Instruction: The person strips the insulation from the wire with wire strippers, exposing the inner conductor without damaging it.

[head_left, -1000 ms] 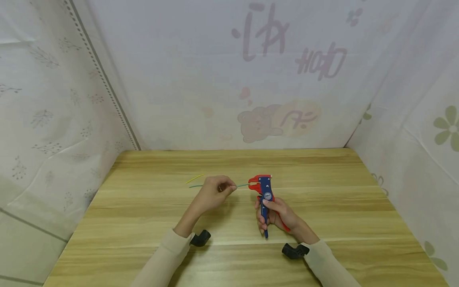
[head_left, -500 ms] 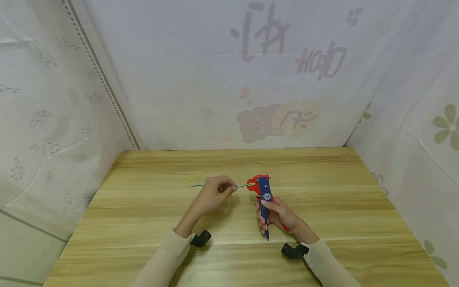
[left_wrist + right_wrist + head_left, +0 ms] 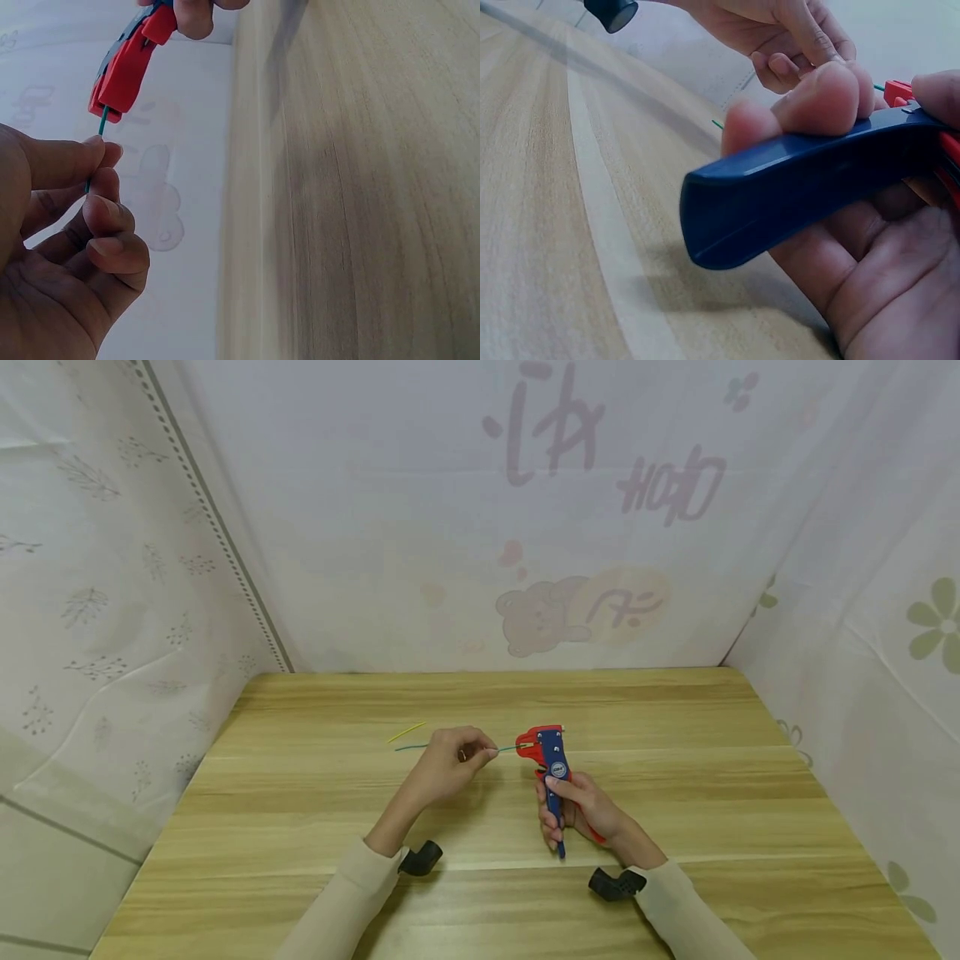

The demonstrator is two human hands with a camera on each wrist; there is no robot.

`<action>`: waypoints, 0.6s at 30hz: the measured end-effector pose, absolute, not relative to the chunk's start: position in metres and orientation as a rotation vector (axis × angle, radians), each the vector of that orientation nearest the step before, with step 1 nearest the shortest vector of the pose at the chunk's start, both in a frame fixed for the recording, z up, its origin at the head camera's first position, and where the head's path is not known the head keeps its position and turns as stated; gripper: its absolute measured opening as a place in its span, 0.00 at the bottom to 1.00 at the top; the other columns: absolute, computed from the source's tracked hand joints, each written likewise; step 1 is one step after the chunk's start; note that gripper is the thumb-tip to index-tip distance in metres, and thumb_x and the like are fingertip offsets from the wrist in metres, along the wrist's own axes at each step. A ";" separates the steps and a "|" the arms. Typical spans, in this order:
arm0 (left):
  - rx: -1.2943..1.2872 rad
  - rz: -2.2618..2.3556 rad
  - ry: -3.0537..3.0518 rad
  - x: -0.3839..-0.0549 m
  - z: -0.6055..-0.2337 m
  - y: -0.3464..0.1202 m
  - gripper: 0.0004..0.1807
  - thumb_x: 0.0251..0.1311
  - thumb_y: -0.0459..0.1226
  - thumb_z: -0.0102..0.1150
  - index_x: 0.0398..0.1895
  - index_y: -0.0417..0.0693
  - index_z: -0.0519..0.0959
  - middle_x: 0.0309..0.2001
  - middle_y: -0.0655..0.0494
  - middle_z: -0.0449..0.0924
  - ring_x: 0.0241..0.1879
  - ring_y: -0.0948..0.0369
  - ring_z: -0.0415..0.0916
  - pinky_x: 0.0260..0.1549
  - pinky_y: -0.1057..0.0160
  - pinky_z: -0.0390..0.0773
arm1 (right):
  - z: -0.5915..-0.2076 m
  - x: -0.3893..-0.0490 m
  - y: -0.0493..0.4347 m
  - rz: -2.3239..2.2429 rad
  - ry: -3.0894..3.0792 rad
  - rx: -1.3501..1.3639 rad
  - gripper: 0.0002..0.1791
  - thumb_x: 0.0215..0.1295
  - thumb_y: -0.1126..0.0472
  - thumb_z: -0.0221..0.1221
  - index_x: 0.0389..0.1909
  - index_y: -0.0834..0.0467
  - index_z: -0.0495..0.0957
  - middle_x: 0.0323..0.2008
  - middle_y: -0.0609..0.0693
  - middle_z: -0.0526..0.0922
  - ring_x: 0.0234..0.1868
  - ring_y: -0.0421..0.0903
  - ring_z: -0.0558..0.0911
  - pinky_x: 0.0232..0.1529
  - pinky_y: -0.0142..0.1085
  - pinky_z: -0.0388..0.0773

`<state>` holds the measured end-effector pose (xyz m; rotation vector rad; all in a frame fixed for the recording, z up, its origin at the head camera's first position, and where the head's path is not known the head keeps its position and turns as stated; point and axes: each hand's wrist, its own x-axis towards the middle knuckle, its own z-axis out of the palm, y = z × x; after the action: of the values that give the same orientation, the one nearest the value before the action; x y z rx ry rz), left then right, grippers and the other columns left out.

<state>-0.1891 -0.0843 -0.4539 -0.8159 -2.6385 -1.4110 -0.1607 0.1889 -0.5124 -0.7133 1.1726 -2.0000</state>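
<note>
My left hand (image 3: pixel 450 764) pinches a thin green wire (image 3: pixel 103 120) between thumb and fingertips. One end of the wire runs into the red jaws of a wire stripper (image 3: pixel 551 756); its other end sticks out left behind the hand. The stripper has a blue body with a round badge and a red lever. Fingers of my right hand (image 3: pixel 588 814) wrap its handles, with the thumb on the blue side. Seen from the right wrist, the hollow blue handle (image 3: pixel 780 187) crosses the fingers. Above the table, the tool stands nearly upright, its head toward the back.
A short yellow wire (image 3: pixel 407 732) lies on the wooden table (image 3: pixel 675 735) just beyond the green one. Behind the table's back edge hangs a printed white cloth (image 3: pixel 405 527), with more cloth on both sides. Black camera mounts (image 3: pixel 421 858) sit at both wrists.
The stripper has shifted slightly left toward my left hand, so less green wire shows between fingertips and jaws. My left hand stays nearly still, keeping its pinch.
</note>
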 end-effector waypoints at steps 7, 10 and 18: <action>-0.812 -1.400 -2.627 -0.189 -0.454 -0.083 0.05 0.69 0.35 0.64 0.36 0.45 0.87 0.28 0.59 0.81 0.27 0.65 0.73 0.28 0.69 0.75 | -0.515 -0.161 0.189 -1.980 1.266 -0.687 0.16 0.86 0.56 0.36 0.44 0.60 0.68 0.25 0.44 0.78 0.23 0.40 0.79 0.31 0.36 0.85; -0.810 -1.391 -2.625 -0.190 -0.454 -0.083 0.05 0.69 0.35 0.64 0.36 0.45 0.87 0.28 0.60 0.81 0.26 0.65 0.73 0.28 0.69 0.75 | -0.515 -0.160 0.189 -1.982 1.294 -0.677 0.16 0.86 0.56 0.37 0.42 0.59 0.68 0.25 0.44 0.77 0.22 0.40 0.79 0.30 0.36 0.85; -0.827 -1.376 -2.600 -0.190 -0.456 -0.082 0.05 0.68 0.34 0.65 0.34 0.47 0.87 0.27 0.59 0.82 0.26 0.66 0.73 0.27 0.69 0.75 | -0.513 -0.158 0.186 -1.983 1.379 -0.663 0.16 0.85 0.57 0.38 0.37 0.60 0.67 0.22 0.44 0.73 0.19 0.40 0.76 0.25 0.35 0.83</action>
<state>-0.1898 -0.0817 -0.4555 -0.8270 -2.5998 -1.3757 -0.1577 0.1858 -0.5131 -0.6627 1.3795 -1.9834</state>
